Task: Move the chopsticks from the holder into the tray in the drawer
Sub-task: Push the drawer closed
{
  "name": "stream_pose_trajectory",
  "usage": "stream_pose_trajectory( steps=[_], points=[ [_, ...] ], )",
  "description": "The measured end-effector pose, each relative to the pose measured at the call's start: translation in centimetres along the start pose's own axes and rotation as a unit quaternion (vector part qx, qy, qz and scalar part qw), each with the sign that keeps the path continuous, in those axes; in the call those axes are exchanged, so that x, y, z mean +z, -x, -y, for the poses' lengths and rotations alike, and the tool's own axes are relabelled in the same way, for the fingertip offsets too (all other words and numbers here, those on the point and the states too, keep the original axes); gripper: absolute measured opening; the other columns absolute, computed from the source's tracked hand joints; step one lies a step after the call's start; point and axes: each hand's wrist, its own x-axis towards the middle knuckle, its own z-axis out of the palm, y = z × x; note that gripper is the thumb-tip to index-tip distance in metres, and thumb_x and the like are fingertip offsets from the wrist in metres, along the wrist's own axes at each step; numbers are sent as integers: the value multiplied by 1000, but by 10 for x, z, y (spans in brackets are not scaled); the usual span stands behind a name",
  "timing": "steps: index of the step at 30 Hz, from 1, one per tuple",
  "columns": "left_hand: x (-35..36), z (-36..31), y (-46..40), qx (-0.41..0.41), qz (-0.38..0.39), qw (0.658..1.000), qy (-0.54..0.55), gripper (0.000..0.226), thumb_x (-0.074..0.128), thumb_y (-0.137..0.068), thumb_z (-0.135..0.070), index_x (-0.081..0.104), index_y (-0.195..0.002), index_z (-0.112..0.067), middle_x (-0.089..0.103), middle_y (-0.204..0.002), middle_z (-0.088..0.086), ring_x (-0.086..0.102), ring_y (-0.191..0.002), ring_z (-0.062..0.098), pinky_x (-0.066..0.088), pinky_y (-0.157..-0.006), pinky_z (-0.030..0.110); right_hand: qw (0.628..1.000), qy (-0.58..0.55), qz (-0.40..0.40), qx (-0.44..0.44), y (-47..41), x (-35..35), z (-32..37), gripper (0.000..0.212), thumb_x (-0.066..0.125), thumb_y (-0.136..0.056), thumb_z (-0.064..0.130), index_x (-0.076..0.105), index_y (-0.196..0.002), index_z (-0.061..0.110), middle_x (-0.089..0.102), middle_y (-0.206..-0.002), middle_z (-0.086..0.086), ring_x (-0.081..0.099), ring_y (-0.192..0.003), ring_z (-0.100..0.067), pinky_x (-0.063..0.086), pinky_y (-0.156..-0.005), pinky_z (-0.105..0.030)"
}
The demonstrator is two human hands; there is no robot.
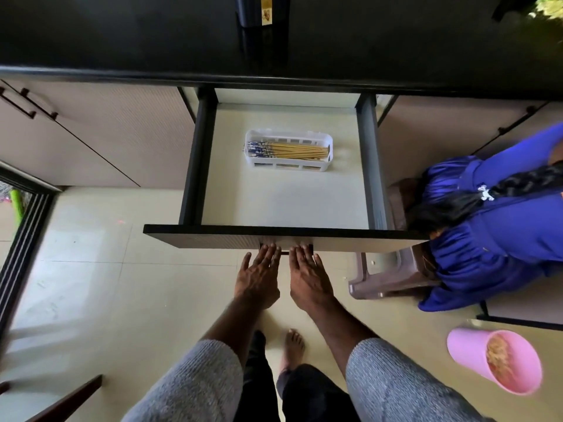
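Left hand: the left hand point(258, 274) reaches forward with fingers straight and slightly spread; its fingertips point(269, 248) meet the dark handle point(285, 250) on the drawer front, and it holds nothing.
Right hand: the right hand point(307, 275) lies just beside the left, fingers also straight and together, tips at the same handle, palm down, nothing in it.
Sleeves: both forearms come out of grey knitted sleeves point(393, 388) pushed up toward the elbows.
Drawer: the drawer point(285, 205) stands pulled out from under the black countertop point(122, 35), with dark side walls and a pale floor.
Tray: a white slotted tray point(288, 153) sits toward the back of the drawer, set slightly askew, apart from every wall.
Chopsticks: a bundle of chopsticks point(292, 150) lies flat inside the tray, lengthwise, the blue patterned ends to the left and the plain wooden ends to the right.
Cabinets: beige cabinet doors point(100, 132) with dark bar handles flank the drawer on both sides.
Other person: to the right, a person in a blue dress point(487, 226) sits on a brown plastic stool point(387, 278), close to the drawer's right corner.
Floor: a pink tub point(490, 360) with something pale brown inside stands on the tiled floor at the lower right; one bare foot point(293, 345) shows between the forearms.
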Motion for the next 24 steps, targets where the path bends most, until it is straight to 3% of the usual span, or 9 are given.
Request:
stream_pose_trajectory(
  steps=[7, 14, 18, 24],
  points=[
    [-42, 12, -59, -7, -8, 999, 37, 89, 48, -89, -23, -6, -159, -20, -9, -167, -5, -9, -153, 11, 10, -123, 48, 999, 12, -6, 44, -66, -30, -4, 72, 38, -101, 20, -4, -159, 5, -2, -168, -12, -8, -155, -25, -1, -125, -44],
    [-100, 42, -156, 9, -24, 999, 33, 94, 54, -90, -28, -10, -159, -21, -13, -167, -6, -12, -152, 10, 10, -123, 49, 994, 11, -5, 113, -167, -91, -6, 80, 43, -100, 20, -9, -156, 1, -9, -167, -15, -11, -154, -27, 0, -124, -47],
    [-142, 60, -217, 19, -20, 999, 35, 95, 57, -90, -28, -9, -159, -23, -15, -166, -7, -11, -153, 10, 17, -122, 49, 994, -16, -26, 108, -228, -120, -19, 88, 51, -99, 25, -11, -156, 1, -13, -166, -17, -14, -154, -30, 2, -125, -44],
    [-204, 79, -304, 20, -9, 1000, 22, 90, 53, -92, -23, -7, -159, -23, -12, -167, -6, -8, -153, 13, 30, -116, 52, 991, -70, -45, 104, -311, -164, -44, 86, 50, -99, 17, -12, -158, 9, -19, -166, -8, -18, -153, -23, 7, -125, -46]
  ],
)
